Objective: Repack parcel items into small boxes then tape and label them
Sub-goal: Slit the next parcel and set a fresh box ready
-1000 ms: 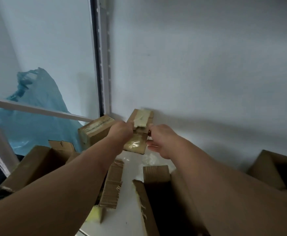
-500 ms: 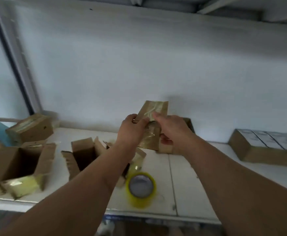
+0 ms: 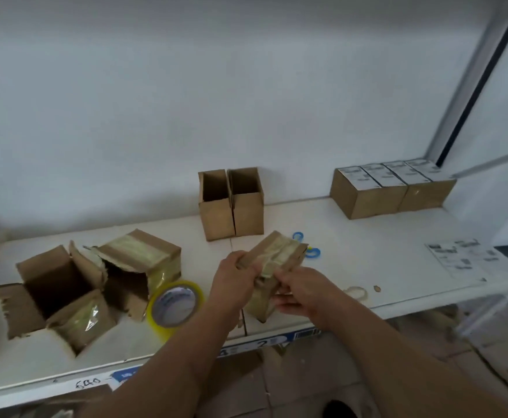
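Both hands hold one taped parcel [image 3: 272, 267] in the air just above the desk [image 3: 367, 254] front. Left hand [image 3: 234, 282] fingers curl over the parcel's upper left edge; right hand [image 3: 299, 292] pinches at the tape near its middle and cups the underside.

Step in hand, as judged: peeling the tape to open the parcel. To do well: left hand keeps the box steady, right pulls the tape along the seam rather than across, so the card does not tear as on the opened boxes [image 3: 65, 291] left of the fingers.

Two small boxes [image 3: 231, 206] stand open beyond the fingers. Tape roll [image 3: 176, 306] just left of the left wrist. Labels [image 3: 464, 257] well right.

Unclear: parcel contents not visible; the fingertips of the right hand are blurred; blue rings [image 3: 305, 244] behind the parcel partly hidden, likely scissor handles.
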